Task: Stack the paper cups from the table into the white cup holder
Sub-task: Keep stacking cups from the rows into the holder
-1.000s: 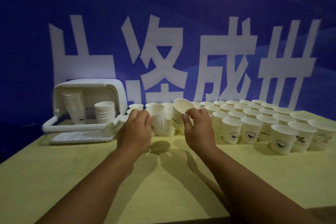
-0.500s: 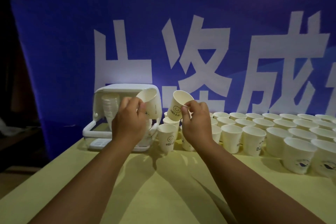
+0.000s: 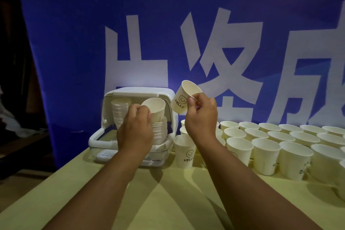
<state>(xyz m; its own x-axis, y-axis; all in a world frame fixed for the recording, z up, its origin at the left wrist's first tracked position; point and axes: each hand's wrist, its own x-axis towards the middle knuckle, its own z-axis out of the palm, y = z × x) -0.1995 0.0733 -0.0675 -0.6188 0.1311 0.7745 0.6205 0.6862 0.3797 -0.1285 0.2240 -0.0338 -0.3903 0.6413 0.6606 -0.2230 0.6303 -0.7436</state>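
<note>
The left grip [image 3: 136, 129] has its fingers curled round the side of a plain paper cup [image 3: 155, 107], mouth up and tipped a little. It hangs over the right-hand stack [image 3: 160, 132] inside the white cup holder [image 3: 141, 90]; whether cup and stack touch I cannot tell. To nest it well, level the cup, centre its base over the top rim, lower it straight and squeeze lightly, since thin paper will likely dent.

The right grip [image 3: 201, 115] pinches a HELLO cup [image 3: 182, 99], tilted, just right of the holder's top. It is best kept clear until the left arm is out.

Farther right, rows of loose cups [image 3: 265, 155] stand on the counter [image 3: 168, 201], the nearest just beside the holder and easily knocked.
</note>
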